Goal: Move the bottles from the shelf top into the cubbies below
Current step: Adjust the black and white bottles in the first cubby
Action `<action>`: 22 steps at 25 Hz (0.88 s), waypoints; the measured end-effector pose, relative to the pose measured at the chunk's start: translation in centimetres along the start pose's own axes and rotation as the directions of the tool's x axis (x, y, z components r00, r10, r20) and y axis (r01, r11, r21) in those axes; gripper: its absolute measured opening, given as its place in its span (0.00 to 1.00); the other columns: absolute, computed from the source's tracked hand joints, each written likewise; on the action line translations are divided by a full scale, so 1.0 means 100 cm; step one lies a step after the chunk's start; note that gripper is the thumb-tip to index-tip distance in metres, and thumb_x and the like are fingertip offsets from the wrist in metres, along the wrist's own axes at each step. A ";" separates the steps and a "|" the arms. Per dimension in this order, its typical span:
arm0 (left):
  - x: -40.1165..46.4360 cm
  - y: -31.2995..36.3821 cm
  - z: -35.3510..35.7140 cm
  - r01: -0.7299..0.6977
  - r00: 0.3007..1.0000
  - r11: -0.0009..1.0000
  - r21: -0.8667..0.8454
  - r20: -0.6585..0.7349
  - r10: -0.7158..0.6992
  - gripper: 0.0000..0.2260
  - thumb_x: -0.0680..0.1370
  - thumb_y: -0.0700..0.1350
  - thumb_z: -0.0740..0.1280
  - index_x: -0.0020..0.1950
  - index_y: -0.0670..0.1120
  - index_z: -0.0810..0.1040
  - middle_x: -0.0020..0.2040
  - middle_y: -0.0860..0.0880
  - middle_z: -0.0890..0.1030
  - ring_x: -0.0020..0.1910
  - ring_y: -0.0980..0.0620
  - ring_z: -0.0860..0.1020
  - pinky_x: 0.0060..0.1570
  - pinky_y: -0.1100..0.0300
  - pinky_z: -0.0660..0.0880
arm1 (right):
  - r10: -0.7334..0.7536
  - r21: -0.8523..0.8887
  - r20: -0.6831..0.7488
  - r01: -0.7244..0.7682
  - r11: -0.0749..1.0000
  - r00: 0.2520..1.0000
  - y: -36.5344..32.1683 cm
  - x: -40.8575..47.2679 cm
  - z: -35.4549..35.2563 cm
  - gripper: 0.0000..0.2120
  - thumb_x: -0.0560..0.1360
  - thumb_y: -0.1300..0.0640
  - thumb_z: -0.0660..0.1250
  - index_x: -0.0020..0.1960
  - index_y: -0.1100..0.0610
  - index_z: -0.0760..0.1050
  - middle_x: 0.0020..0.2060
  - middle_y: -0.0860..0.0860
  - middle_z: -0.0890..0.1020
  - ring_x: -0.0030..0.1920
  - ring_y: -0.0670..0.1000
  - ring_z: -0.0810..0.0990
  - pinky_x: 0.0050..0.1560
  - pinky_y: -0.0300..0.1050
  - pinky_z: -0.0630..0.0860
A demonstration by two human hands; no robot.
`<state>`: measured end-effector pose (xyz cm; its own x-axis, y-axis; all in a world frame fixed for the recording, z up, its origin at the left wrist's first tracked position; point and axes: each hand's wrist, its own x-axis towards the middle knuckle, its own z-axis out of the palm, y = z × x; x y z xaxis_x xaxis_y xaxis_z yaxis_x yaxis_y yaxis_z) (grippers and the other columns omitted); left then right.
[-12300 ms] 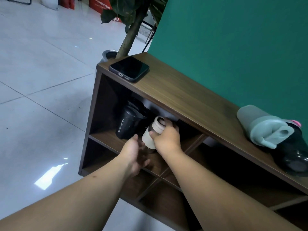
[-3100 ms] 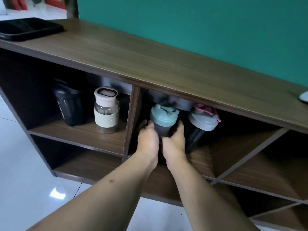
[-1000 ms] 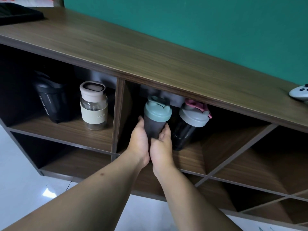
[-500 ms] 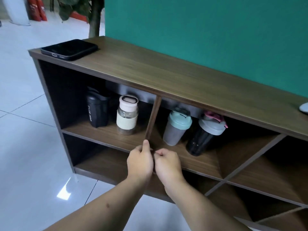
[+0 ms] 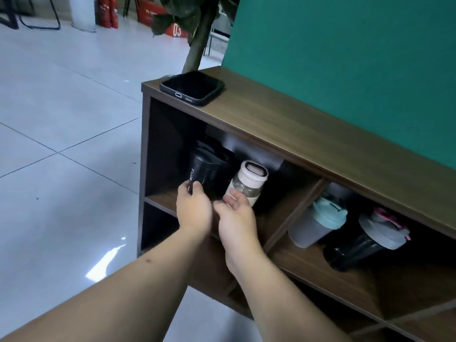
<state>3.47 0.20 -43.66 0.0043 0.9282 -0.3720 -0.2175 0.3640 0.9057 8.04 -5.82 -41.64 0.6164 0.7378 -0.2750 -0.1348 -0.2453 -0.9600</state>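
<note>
Wood shelf unit [image 5: 308,139] against a green wall [image 5: 345,58], tiled floor [image 5: 61,144] to the left. Shelf top carries only a black phone [image 5: 192,87] at its left end; no bottles on the visible part of the top.

All four bottles sit in the upper cubbies. Left cubby: black sport bottle [image 5: 209,172] and, just beside it on the right, clear bottle with pale cap [image 5: 248,183]. Right cubby: grey shaker with mint lid [image 5: 318,224] and dark shaker with grey-pink lid [image 5: 365,245], near each other. All four lean rightward in this wide-angle view; whether they truly tilt, can't tell.

Both hands are in front of the left cubby. Left hand [image 5: 195,208]: fingers curled, thumb and fingertips touching the lower front of the black sport bottle, a light contact and not a full wrap. Right hand [image 5: 235,215]: loosely open, palm turned up and left, holding nothing, fingertips just at the base of the clear bottle.

Key relation: the black bottle lies directly ahead of and slightly above the left hand, long axis near upright, top leaning right. Left hand is nearer to it; right hand is nearer the clear bottle.

Judgement: task looks essentially done; this reads as a final nudge or straightening.
</note>
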 end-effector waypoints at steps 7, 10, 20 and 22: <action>0.071 0.012 -0.004 0.207 0.970 0.951 -0.231 0.177 -0.169 0.30 0.78 0.63 0.57 0.77 0.51 0.73 0.69 0.43 0.82 0.67 0.41 0.80 0.73 0.41 0.73 | 0.014 -0.014 0.040 -0.014 1.000 0.999 -0.019 0.047 0.056 0.44 0.68 0.62 0.69 0.81 0.48 0.60 0.72 0.46 0.76 0.67 0.48 0.77 0.71 0.47 0.72; 0.080 0.017 0.002 0.270 0.953 0.925 -0.267 0.212 -0.217 0.25 0.85 0.60 0.55 0.69 0.46 0.80 0.59 0.43 0.87 0.60 0.43 0.84 0.67 0.46 0.77 | -0.002 -0.023 -0.015 0.001 1.000 1.000 -0.010 0.063 0.065 0.45 0.62 0.60 0.67 0.79 0.48 0.64 0.66 0.51 0.82 0.63 0.52 0.82 0.68 0.52 0.77; 0.088 0.002 0.011 0.301 0.937 0.893 -0.336 0.279 -0.211 0.27 0.84 0.62 0.54 0.67 0.47 0.82 0.59 0.43 0.88 0.58 0.43 0.86 0.59 0.49 0.79 | -0.021 0.044 0.002 0.021 0.999 1.000 -0.001 0.081 0.067 0.41 0.64 0.66 0.67 0.76 0.48 0.68 0.60 0.53 0.86 0.57 0.54 0.87 0.62 0.54 0.82; 0.090 0.001 0.011 0.296 0.939 0.893 -0.339 0.274 -0.207 0.27 0.83 0.62 0.54 0.70 0.48 0.80 0.61 0.43 0.87 0.59 0.43 0.85 0.60 0.49 0.79 | -0.025 0.011 0.007 0.025 1.000 1.000 0.008 0.080 0.066 0.38 0.66 0.64 0.69 0.74 0.45 0.70 0.59 0.51 0.86 0.56 0.52 0.87 0.61 0.53 0.82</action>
<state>4.51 8.66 -46.66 0.3165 0.8174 -0.4814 -0.5241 0.5737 0.6295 7.79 4.06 -44.92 0.6145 0.7479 -0.2510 -0.1280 -0.2194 -0.9672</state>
